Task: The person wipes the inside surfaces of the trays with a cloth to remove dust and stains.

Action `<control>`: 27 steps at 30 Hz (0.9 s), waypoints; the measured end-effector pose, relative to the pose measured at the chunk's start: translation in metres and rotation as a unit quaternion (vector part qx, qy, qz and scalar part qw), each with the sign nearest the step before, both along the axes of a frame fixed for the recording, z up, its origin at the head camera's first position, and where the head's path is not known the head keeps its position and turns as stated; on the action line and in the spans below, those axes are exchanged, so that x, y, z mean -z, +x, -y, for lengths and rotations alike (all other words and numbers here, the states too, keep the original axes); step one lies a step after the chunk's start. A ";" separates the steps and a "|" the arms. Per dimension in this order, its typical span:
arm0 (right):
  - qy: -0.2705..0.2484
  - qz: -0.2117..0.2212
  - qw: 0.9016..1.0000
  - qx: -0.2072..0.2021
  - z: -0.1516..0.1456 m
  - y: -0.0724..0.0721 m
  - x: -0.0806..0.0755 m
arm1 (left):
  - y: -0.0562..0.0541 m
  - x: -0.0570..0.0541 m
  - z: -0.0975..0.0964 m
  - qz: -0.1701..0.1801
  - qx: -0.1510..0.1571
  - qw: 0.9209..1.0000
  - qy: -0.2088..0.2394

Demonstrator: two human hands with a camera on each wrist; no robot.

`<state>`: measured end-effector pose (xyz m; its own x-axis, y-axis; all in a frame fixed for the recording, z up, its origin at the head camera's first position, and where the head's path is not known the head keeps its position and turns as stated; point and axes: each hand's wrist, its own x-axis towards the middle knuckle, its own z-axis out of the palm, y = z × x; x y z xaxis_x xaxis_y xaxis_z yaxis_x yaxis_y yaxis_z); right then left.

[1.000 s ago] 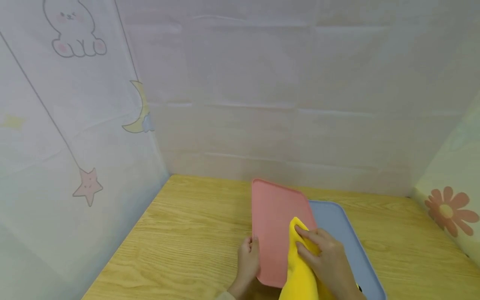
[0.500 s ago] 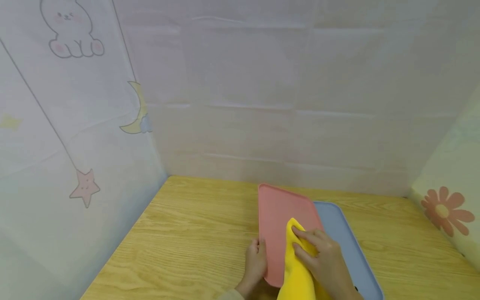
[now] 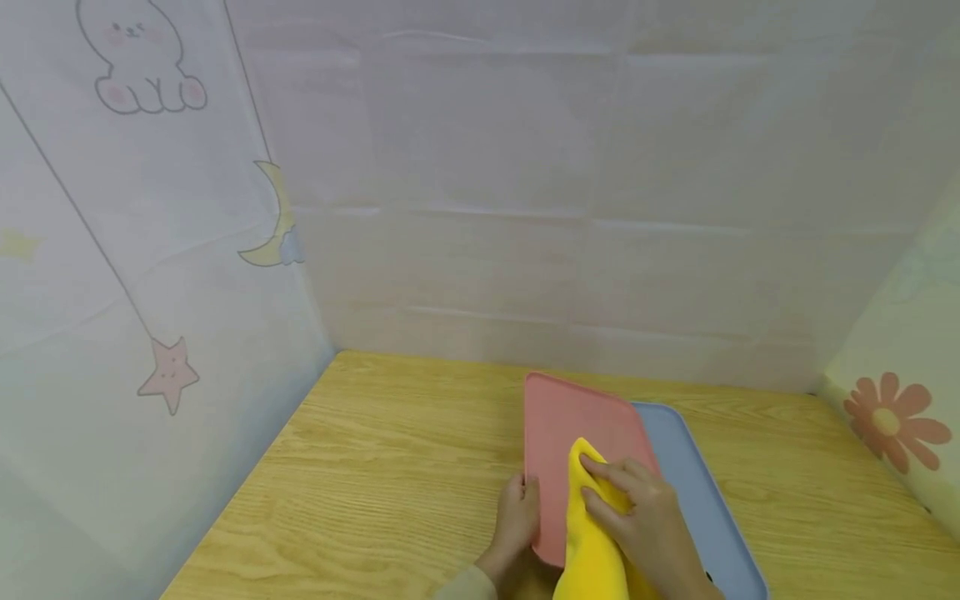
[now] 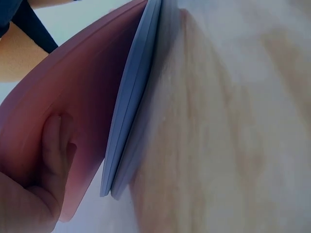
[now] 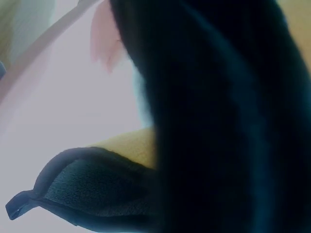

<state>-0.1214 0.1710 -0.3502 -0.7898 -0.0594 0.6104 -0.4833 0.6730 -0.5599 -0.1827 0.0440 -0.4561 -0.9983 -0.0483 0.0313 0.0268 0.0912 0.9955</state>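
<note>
In the head view my left hand (image 3: 517, 518) grips a pink tray (image 3: 551, 450) by its left rim, thumb on top. The left wrist view shows the fingers (image 4: 52, 145) bent against the tray's underside. The tray stands tilted over a blue tray (image 3: 701, 492), overlapping its left part. My right hand (image 3: 643, 515) pinches a yellow cloth (image 3: 594, 546) between thumb and fingers, over the pink tray's face. The cloth hangs down past the tray's lower right part and hides it. In the right wrist view, dark material covers most of the pale tray face.
A wood-grain table (image 3: 375, 467) lies under the trays. Behind it hangs a pale sheet (image 3: 480, 233), and a printed side sheet (image 3: 135, 292) stands at left. Another with a red flower (image 3: 888, 421) closes off the right side.
The pink tray and my left hand have shifted right and slightly nearer. My right hand keeps its pinch on the cloth, now a little further left over the tray. The head view has turned slightly.
</note>
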 end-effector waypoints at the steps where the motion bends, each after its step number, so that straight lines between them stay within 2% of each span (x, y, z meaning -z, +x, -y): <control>1: 0.001 0.002 1.000 0.001 0.000 0.000 0.000 | -0.001 0.000 0.000 0.000 0.005 1.000 -0.005; 5: 0.008 0.016 1.000 0.011 0.001 0.001 0.000 | -0.003 -0.001 0.000 -0.004 0.024 0.999 -0.027; 10: 0.007 0.033 0.999 0.013 0.002 0.002 0.001 | -0.003 -0.001 -0.001 -0.024 0.048 0.998 -0.032; 18: 0.006 0.007 1.000 0.002 0.004 0.001 0.006 | -0.005 0.001 -0.001 -0.009 0.110 0.992 -0.066; 23: 0.011 0.007 1.000 0.003 0.004 0.001 0.008 | -0.005 0.002 -0.004 -0.013 0.115 0.990 -0.082; 27: 0.005 0.012 1.000 0.001 0.005 0.002 0.008 | -0.004 0.000 -0.006 -0.003 0.122 0.990 -0.074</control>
